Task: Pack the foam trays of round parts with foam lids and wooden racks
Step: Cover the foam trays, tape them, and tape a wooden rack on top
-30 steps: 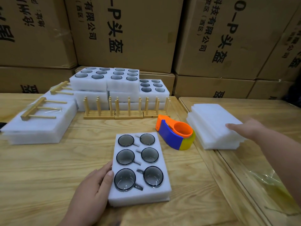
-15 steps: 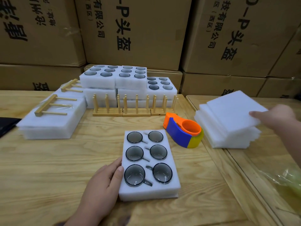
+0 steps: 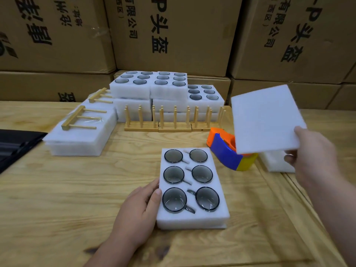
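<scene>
While stacked cardboard boxes (image 3: 173,33) fill the whole back of the room, the wooden surface (image 3: 57,189) in front of them carries the work. At its far edge sit stacked foam trays (image 3: 167,91) with round parts in their holes, and just before them stands a row of upright wooden racks (image 3: 169,120). To the left lies a pile of foam pieces (image 3: 81,137) with two more racks lying flat on top, partly under clear film. Near the person, a foam tray (image 3: 192,218) holds six dark round parts (image 3: 174,199), two by three, uncovered. The right hand (image 3: 312,162) holds a flat foam lid (image 3: 265,118) in the air, tilted, above the right side of the surface, its grip pinching the lid's near right corner between thumb and fingers. Below it lies the rest of the lid stack (image 3: 275,160). The left hand (image 3: 138,211) rests against the near tray's left side, thumb on its top edge, fingers loosely spread. An orange, blue and yellow tape dispenser (image 3: 227,153) sits between tray and lid stack.
</scene>
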